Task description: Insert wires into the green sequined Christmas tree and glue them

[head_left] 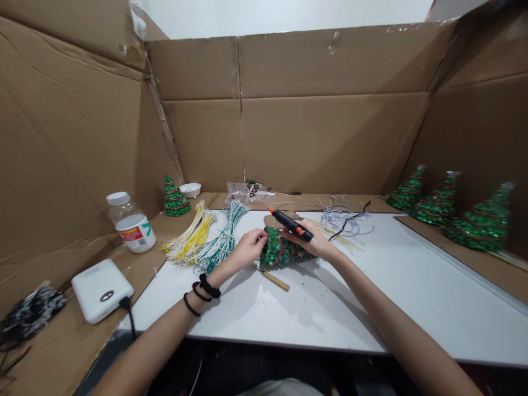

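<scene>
- With left hand (251, 246), pinching at green tree (273, 250) — cannot tell what
- With right hand (315, 241), clasping black tool (291, 224) — touching tree, toward far edge of desk (391, 269)

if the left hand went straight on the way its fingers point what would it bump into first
The green tinsel tree, most likely: the left hand has its fingertips right at the tree's near end, perhaps touching; depth is hard to judge from this single view.

the right hand (317, 238) hides part of the green tree (272, 250); bottle label (138, 231) seems too small to read.
</scene>
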`<state>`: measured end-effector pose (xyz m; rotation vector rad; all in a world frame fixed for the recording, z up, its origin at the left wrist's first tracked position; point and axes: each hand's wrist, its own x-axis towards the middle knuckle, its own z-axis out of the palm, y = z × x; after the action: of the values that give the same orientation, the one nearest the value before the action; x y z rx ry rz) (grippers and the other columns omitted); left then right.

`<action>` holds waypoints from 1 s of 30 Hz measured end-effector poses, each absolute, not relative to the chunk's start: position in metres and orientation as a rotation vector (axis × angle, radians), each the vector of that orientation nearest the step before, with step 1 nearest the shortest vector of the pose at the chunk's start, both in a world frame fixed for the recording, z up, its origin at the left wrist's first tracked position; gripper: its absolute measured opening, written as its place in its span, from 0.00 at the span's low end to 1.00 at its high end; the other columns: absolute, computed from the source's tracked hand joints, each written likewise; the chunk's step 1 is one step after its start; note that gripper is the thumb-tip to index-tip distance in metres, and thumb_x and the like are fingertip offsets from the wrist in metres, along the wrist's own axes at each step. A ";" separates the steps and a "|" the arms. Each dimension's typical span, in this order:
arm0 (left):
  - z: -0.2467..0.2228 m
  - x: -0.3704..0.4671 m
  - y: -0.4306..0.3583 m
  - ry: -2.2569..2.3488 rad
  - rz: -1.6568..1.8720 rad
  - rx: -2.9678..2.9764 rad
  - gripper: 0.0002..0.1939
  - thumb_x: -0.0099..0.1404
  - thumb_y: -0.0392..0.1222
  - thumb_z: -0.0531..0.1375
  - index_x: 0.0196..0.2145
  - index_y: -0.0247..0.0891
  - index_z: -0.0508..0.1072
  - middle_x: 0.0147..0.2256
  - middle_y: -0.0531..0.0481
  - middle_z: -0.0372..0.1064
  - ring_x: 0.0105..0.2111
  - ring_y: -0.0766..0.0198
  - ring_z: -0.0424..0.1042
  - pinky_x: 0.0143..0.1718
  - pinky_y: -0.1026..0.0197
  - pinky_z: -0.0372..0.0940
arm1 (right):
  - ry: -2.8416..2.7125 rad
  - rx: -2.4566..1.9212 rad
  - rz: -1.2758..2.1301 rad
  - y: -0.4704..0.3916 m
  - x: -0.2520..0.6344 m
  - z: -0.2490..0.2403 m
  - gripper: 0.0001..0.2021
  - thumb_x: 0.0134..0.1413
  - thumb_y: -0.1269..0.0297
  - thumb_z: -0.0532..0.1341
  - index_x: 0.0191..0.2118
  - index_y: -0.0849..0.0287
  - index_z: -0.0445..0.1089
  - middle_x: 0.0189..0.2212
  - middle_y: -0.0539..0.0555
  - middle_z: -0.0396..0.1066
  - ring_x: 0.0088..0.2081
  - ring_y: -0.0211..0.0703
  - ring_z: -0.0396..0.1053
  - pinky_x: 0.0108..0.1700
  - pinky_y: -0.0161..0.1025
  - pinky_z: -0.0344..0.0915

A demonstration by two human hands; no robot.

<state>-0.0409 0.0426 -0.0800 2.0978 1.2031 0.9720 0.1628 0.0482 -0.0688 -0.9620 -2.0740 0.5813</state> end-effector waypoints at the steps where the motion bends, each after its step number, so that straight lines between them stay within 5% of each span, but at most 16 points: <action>1: -0.080 -0.041 0.042 1.210 0.970 2.098 0.06 0.59 0.35 0.51 0.25 0.38 0.65 0.26 0.52 0.64 0.30 0.63 0.63 0.33 0.63 0.57 | -2.058 -0.977 0.600 0.049 0.163 -0.070 0.16 0.52 0.50 0.57 0.27 0.60 0.65 0.21 0.48 0.61 0.24 0.37 0.57 0.27 0.33 0.55; 18: -0.086 -0.039 0.048 1.171 0.969 1.979 0.07 0.57 0.39 0.52 0.24 0.37 0.65 0.24 0.53 0.61 0.27 0.65 0.59 0.29 0.64 0.54 | -2.117 -0.943 0.623 0.047 0.169 -0.067 0.15 0.52 0.51 0.57 0.26 0.59 0.66 0.21 0.48 0.61 0.24 0.37 0.58 0.27 0.33 0.57; 24: -0.073 -0.043 0.041 0.996 0.704 1.610 0.07 0.52 0.43 0.56 0.24 0.36 0.66 0.18 0.58 0.55 0.19 0.71 0.53 0.20 0.66 0.48 | -2.057 -0.899 0.606 0.052 0.177 -0.073 0.14 0.54 0.54 0.56 0.38 0.58 0.70 0.31 0.52 0.71 0.32 0.44 0.67 0.36 0.37 0.63; 30: -0.069 -0.038 0.034 0.907 0.600 1.431 0.17 0.56 0.54 0.58 0.27 0.36 0.65 0.19 0.53 0.64 0.19 0.69 0.62 0.21 0.65 0.55 | -1.917 -0.980 0.460 0.039 0.188 -0.073 0.14 0.52 0.52 0.55 0.31 0.59 0.66 0.27 0.52 0.67 0.27 0.42 0.63 0.30 0.37 0.60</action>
<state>-0.0379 0.0341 -0.0695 1.4308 0.9073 0.5998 0.1878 0.0394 -0.0725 -0.9799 -1.9166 0.4595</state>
